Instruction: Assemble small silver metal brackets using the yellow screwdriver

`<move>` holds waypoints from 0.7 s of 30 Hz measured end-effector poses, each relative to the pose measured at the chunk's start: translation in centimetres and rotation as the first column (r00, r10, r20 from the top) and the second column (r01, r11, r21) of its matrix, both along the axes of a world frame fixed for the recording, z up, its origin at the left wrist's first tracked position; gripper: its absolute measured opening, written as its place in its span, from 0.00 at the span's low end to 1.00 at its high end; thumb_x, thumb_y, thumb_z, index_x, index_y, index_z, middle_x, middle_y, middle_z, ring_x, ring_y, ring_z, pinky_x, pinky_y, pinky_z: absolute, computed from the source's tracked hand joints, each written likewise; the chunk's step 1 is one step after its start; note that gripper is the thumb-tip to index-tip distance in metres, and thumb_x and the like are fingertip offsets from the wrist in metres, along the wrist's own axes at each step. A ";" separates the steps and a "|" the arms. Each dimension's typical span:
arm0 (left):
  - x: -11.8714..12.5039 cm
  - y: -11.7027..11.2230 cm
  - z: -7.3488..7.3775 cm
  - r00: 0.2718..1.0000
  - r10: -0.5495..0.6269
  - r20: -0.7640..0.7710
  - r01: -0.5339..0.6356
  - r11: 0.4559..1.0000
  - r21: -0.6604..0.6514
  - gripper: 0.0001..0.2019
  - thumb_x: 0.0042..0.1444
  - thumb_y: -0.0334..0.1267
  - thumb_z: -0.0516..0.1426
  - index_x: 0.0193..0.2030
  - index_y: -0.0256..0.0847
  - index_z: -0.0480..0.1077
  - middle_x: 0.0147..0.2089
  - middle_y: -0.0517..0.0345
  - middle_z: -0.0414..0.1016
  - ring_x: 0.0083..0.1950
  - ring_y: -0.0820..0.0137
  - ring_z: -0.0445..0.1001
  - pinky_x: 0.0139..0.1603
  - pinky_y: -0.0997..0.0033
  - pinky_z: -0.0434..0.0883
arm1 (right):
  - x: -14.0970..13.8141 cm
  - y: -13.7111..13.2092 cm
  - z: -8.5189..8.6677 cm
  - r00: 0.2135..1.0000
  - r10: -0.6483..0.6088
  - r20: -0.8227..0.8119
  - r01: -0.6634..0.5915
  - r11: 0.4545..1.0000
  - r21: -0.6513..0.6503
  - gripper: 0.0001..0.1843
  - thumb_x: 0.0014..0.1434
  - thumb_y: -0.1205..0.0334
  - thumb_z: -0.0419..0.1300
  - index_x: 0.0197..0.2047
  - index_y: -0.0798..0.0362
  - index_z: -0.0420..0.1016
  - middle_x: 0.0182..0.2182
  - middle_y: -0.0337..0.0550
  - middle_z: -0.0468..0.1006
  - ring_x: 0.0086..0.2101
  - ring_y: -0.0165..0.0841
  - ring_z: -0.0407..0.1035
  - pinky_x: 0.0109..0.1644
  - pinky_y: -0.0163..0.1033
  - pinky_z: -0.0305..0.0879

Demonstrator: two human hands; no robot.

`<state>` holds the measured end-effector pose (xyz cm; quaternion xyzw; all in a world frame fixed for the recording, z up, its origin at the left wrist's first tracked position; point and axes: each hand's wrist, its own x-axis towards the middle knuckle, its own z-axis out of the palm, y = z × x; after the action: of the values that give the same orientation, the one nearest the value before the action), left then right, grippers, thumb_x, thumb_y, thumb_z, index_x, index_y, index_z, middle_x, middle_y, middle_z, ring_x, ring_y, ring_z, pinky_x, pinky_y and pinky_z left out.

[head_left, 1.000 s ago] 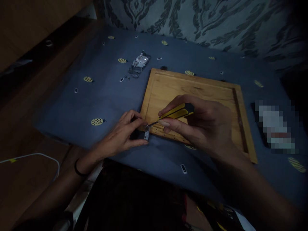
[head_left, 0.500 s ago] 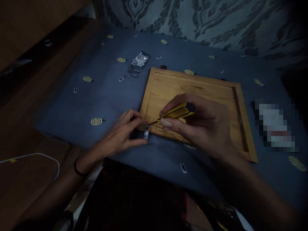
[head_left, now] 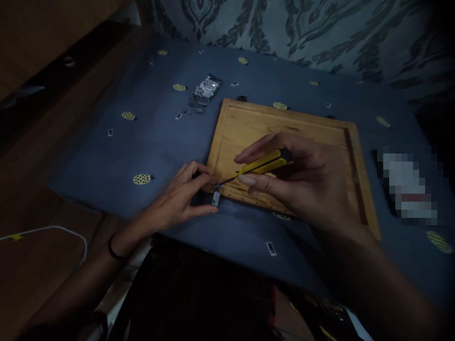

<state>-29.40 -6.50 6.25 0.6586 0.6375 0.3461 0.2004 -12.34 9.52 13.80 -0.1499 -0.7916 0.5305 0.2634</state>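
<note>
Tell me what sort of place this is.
Likely a room in a home, to judge by the patterned wallpaper, the pineapple-print cover and the wooden board.

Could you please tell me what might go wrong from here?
The yellow-and-black screwdriver in the right hand could slip and nick the left hand, which is close to its tip. The small metal piece might twist loose, being pinched by fingertips at the near edge of the wooden board.
</note>
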 end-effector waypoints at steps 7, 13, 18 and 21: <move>0.0 0.0 0.0 1.000 0.001 -0.004 -0.002 1.000 -0.005 0.22 0.65 0.53 0.65 0.58 0.42 0.73 0.56 0.48 0.69 0.58 0.56 0.69 0.61 0.53 0.73 | -0.2 -0.4 -0.4 0.999 0.020 -0.045 -0.022 0.999 -0.034 0.15 0.53 0.51 0.78 0.34 0.47 0.79 0.33 0.36 0.84 0.30 0.31 0.79 0.33 0.36 0.80; 0.1 0.0 -0.2 1.000 0.005 0.007 -0.005 1.000 0.028 0.23 0.64 0.53 0.65 0.58 0.42 0.73 0.57 0.47 0.69 0.59 0.55 0.70 0.62 0.53 0.73 | 0.4 -0.1 -0.2 0.994 0.106 0.018 -0.105 0.994 -0.043 0.12 0.58 0.50 0.75 0.40 0.47 0.84 0.38 0.39 0.86 0.29 0.31 0.80 0.35 0.38 0.82; 0.1 0.0 -0.1 1.000 0.007 0.018 -0.007 1.000 0.000 0.23 0.64 0.53 0.66 0.59 0.43 0.73 0.58 0.48 0.69 0.60 0.56 0.70 0.63 0.53 0.73 | 0.2 -0.3 -0.3 0.997 0.077 -0.004 -0.077 0.997 0.019 0.12 0.55 0.49 0.76 0.34 0.47 0.83 0.30 0.36 0.85 0.25 0.31 0.78 0.29 0.37 0.78; 0.1 0.0 0.0 1.000 0.018 0.019 -0.017 1.000 -0.024 0.22 0.63 0.52 0.67 0.59 0.44 0.74 0.58 0.49 0.69 0.60 0.56 0.70 0.63 0.53 0.73 | 0.0 -0.3 -0.4 0.996 0.065 -0.060 -0.061 0.996 0.067 0.13 0.52 0.50 0.78 0.33 0.46 0.81 0.29 0.35 0.83 0.27 0.31 0.77 0.31 0.37 0.77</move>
<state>-29.27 -6.45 6.25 0.6472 0.6453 0.3467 0.2112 -12.33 9.19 13.39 -0.0997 -0.8042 0.5170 0.2758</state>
